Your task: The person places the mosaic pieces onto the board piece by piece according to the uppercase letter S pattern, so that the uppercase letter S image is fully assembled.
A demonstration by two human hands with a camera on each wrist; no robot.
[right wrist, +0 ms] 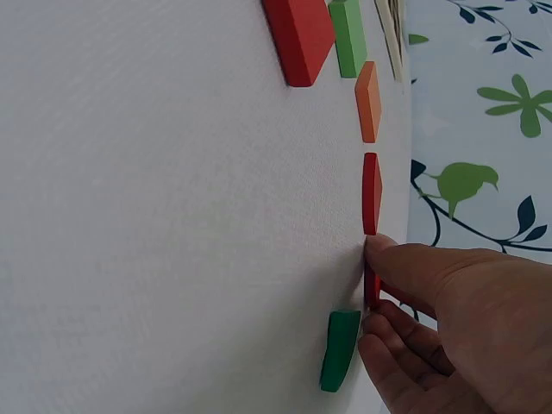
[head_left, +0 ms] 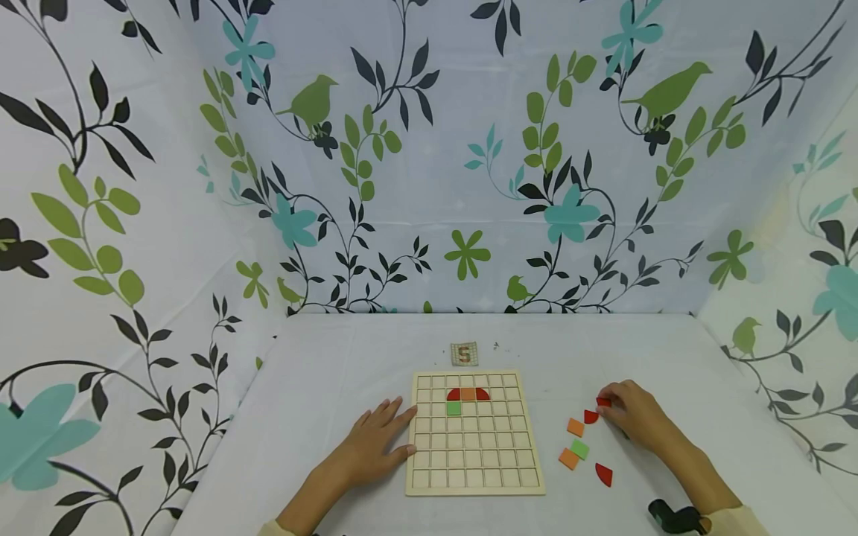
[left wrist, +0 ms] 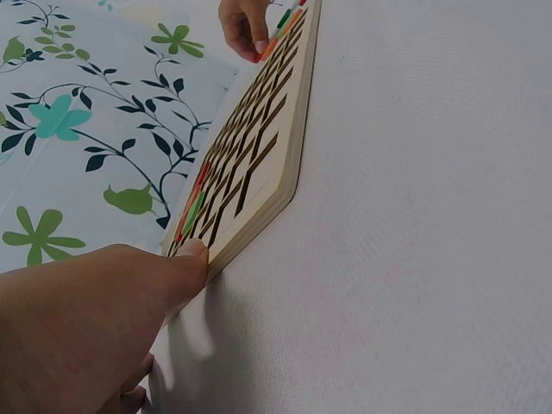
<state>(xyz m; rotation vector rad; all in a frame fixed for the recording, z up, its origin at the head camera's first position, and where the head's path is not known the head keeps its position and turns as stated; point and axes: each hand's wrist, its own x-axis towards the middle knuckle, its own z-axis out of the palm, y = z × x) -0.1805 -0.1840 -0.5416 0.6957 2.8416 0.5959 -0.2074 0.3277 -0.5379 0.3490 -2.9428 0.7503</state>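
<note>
My left hand point(head_left: 375, 444) lies at the left edge of a wooden grid board point(head_left: 476, 491), its fingers extended and its thumb on the rim. In the board's upper rows sit an orange square point(head_left: 468, 394), two red rounded pieces on either side of it, and a light green square point(head_left: 453, 408). To the right of the board, my right hand point(head_left: 633, 415) pinches a red piece point(right wrist: 372, 283) between thumb and fingers, close over the table. A dark green curved piece point(right wrist: 341, 350) lies beside those fingers, mostly hidden in the head view.
Between board and right hand lie loose orange squares point(head_left: 569, 458), a light green square point(head_left: 579, 449) and red rounded pieces point(head_left: 604, 474). Behind the board is a small card point(head_left: 464, 354) with a red-brown character. Leaf-patterned cloth point(head_left: 429, 186) surrounds the white table.
</note>
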